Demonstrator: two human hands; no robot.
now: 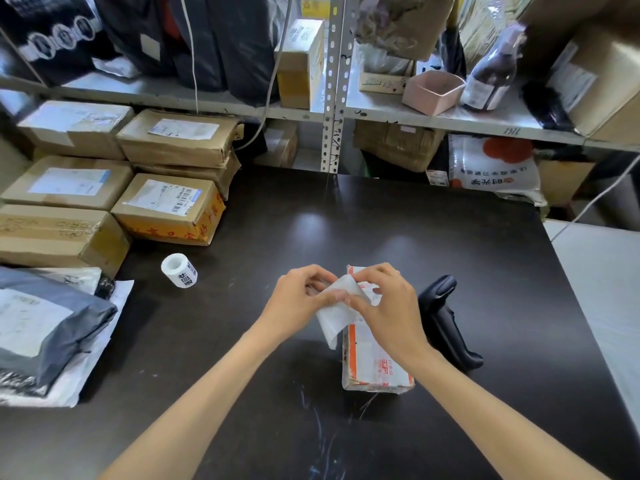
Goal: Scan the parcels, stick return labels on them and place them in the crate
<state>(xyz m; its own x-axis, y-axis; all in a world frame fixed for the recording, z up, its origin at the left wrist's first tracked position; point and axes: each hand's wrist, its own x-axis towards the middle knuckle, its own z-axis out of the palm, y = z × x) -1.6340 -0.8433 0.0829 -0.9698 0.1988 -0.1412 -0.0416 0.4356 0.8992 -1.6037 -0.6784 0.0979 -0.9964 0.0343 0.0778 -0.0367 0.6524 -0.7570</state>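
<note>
Dark table (242,341) — both hands, left (298,299) and right (388,306), pinch a label (334,313) above the parcel (374,362), likely peeling its backing.

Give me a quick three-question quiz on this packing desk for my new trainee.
1. True or false: the black scanner lies on the table, right of the white-and-orange parcel.
2. What do the left hand and right hand both pinch? A a cardboard box; B the white label sheet; C the scanner.
3. Fill in: the label roll sits to the ___ of both hands.
Key: 1 true; 2 B; 3 left.
</note>
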